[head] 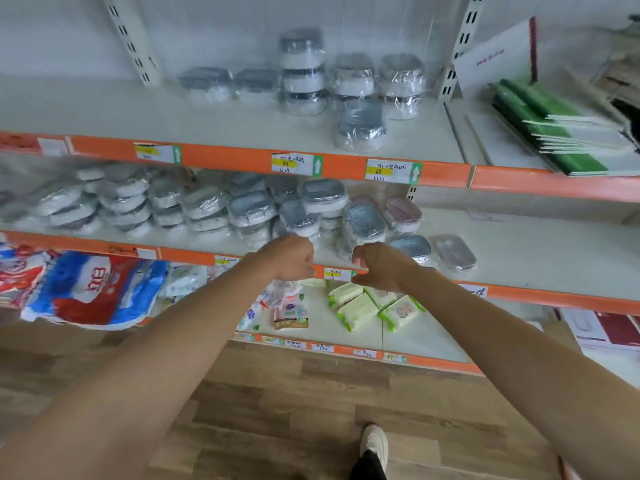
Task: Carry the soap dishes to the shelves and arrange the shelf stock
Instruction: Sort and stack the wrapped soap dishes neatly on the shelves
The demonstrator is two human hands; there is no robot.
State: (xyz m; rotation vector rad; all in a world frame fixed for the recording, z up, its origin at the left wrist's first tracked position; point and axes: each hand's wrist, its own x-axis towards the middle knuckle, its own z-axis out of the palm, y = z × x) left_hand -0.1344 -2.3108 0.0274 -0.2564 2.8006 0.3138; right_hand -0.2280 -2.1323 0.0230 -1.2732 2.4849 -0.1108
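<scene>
Wrapped soap dishes crowded the middle shelf from nine o'clock toward centre. The left hand and right hand hovered at its front edge, fingers loosely curled, each grip holding nothing, probably poised to straighten the tumbled stacks.

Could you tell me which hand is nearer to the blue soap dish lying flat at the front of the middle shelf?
The right hand. It hangs just left of the blue soap dish, slightly lower. The left hand is farther left, beyond the right one.
</scene>
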